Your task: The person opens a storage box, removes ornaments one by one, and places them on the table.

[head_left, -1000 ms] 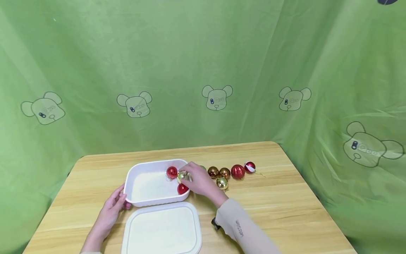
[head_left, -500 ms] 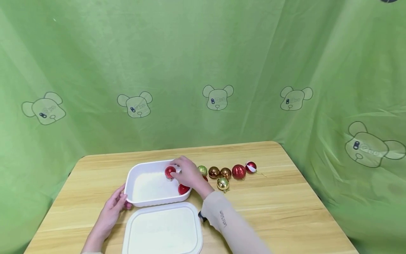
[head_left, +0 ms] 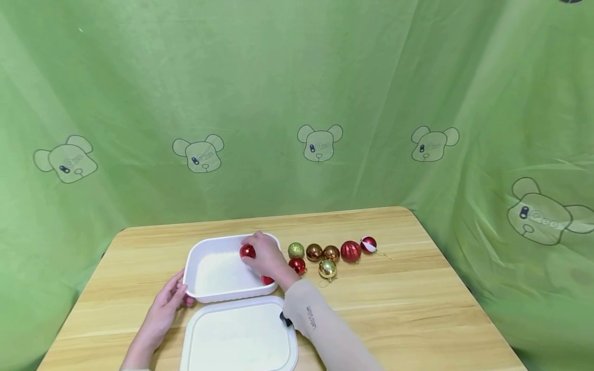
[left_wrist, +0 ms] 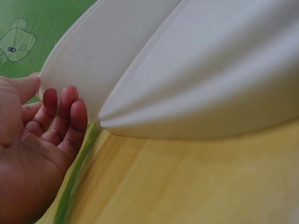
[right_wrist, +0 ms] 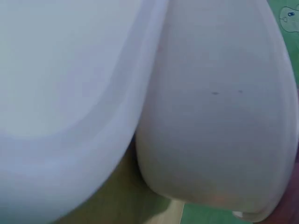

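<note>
A white plastic box stands on the table in the head view. My left hand holds its near left corner, thumb by the rim; the left wrist view shows the other fingers curled against the wall. Inside the box, my right hand has its thumb and fingers around a shiny red Christmas ball. Another red ball lies by the near right corner, partly covered by that hand. The gold ball seen earlier in the box is hidden now. In the right wrist view, the box wall hides most of the hand.
In front of the box lies its white lid. To the right, several Christmas balls sit on the wooden table: a green glitter ball, a red ball, brown, gold and red ones. A green curtain hangs behind.
My right hand has moved left inside the box from the gold ball to the red one, which shifts slightly left. The gold ball has gone out of sight. My left hand stays on the corner.
</note>
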`<action>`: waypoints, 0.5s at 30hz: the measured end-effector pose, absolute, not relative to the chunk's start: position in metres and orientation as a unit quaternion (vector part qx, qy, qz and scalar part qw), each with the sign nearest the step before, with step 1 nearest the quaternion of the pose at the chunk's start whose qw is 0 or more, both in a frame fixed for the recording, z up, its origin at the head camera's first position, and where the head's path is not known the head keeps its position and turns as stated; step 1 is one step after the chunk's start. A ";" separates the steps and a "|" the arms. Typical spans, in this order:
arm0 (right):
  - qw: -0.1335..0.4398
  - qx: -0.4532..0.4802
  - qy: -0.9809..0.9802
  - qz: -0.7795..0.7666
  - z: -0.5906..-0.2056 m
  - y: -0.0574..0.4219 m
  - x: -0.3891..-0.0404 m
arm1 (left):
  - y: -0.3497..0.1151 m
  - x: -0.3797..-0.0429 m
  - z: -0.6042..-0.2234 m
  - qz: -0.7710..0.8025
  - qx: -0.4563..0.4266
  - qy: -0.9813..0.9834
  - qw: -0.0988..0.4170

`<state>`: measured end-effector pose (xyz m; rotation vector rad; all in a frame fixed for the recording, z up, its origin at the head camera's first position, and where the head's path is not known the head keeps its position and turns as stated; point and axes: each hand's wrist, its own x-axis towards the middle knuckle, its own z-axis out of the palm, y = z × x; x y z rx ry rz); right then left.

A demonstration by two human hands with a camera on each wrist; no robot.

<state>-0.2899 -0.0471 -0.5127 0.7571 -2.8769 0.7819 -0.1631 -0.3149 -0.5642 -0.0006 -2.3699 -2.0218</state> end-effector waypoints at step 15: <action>0.031 0.269 -0.940 0.206 -0.515 -0.045 -0.288 | -0.313 -0.164 -0.564 -0.648 0.005 -0.762 0.009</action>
